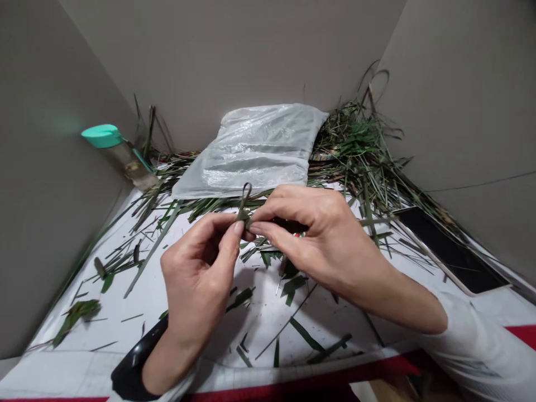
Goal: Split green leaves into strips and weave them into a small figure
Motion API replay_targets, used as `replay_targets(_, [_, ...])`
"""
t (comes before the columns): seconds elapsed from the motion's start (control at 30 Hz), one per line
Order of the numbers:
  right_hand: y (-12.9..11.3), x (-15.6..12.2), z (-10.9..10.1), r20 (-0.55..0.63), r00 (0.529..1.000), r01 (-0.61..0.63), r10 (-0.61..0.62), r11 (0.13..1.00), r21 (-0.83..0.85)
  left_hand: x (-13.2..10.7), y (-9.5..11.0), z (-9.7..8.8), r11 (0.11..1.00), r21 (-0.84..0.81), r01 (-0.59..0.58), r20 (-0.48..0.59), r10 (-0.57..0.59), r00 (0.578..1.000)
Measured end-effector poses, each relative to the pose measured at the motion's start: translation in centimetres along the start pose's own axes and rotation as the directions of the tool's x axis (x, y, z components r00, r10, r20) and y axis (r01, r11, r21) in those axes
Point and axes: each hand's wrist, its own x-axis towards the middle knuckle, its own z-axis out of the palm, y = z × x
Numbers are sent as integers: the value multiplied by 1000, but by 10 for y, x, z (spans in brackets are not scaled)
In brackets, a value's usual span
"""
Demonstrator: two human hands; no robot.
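Between my two hands, above the middle of the white table, is a small piece of folded green leaf strip [243, 214] with a thin loop standing up from it. My left hand [205, 268] pinches it from the left between thumb and forefinger. From the right, the thumb and forefinger of my right hand [316, 234] close on its other side. The fingertips cover much of the folded part. Cut leaf scraps [293, 286] lie on the table below my hands, and a thin pointed metal tool [280, 279] lies partly hidden under my right hand.
A white plastic bag [263, 145] lies behind my hands. Long leaf strips pile up in a heap [360, 139] at the back right. A bottle with a teal lid [121, 156] stands at the left, a phone [454, 251] lies at the right. Grey panels [234, 56] enclose the table.
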Motion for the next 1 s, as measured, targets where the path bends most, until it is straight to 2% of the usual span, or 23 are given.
replay_targets(0.17, [-2, -2, 1, 26, 990, 138, -136, 984, -113, -1, 0, -1, 996, 80, -35, -2, 35, 999])
replay_targets(0.3, [-4, -3, 1, 66, 981, 191, -181, 958, -214, -2, -1, -2, 984, 164, -75, -19, 80, 997])
replay_targets(0.43, [-3, -3, 2, 58, 982, 188, -180, 950, -250, -2, 0, -3, 976, 194, -96, -19, 102, 995])
replay_targets(0.63, [0, -1, 1, -25, 990, 137, -142, 980, -147, -2, 1, -3, 982, 162, -96, -2, 97, 995])
replay_targets(1.0, [-2, -1, -1, -17, 990, 135, -139, 980, -148, -2, 1, -4, 987, 95, -132, 65, 126, 990])
